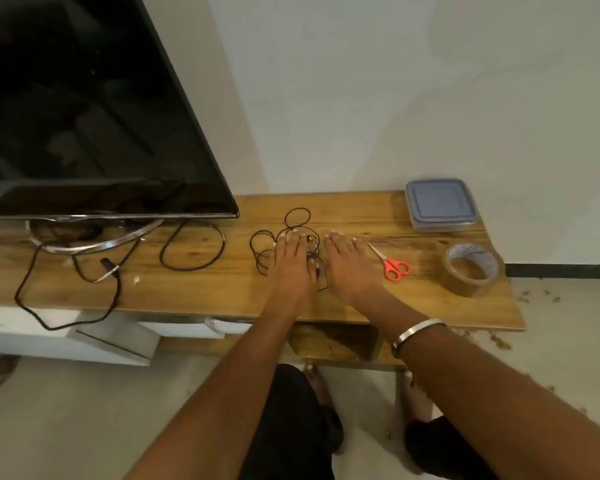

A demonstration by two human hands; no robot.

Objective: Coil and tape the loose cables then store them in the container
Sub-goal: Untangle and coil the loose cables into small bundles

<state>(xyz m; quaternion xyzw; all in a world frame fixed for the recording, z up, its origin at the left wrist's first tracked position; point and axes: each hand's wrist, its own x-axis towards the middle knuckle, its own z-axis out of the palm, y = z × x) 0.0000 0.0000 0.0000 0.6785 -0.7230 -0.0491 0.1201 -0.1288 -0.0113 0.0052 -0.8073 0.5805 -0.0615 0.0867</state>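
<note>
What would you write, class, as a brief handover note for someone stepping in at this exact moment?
Left hand: flat and open on the tangled thin black cable.
Right hand: flat and open on the wooden table, holding nothing.
Thicker black cable lies loose near the TV stand.
Orange scissors and brown tape roll sit to the right; lidded container is at the back right.
Done: nothing coiled or taped.
Left: coil, tape, store.

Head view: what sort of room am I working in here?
Probably a home living room: a flat-screen TV stands on a low wooden TV bench against a plain wall, with its cables trailing across the top.
</note>
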